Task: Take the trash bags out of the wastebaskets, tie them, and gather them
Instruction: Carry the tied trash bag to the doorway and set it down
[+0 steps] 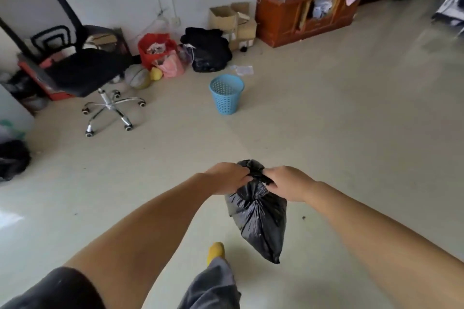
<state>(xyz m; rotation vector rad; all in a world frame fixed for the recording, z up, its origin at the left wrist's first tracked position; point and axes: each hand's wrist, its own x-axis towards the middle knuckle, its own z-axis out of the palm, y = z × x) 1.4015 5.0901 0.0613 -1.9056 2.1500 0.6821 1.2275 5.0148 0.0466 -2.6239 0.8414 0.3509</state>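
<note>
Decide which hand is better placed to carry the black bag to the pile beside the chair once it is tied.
Left hand, probably: both grip the trash bag neck, but the bag pile lies forward-left, on its side.

Soft, even daylight; wide-angle bending, perhaps slight blur throughout.

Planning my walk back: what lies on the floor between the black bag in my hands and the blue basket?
Bare floor, nothing on it, as the head view shows. Both the left hand and right hand grip the black bag; the blue basket stands farther off.
</note>
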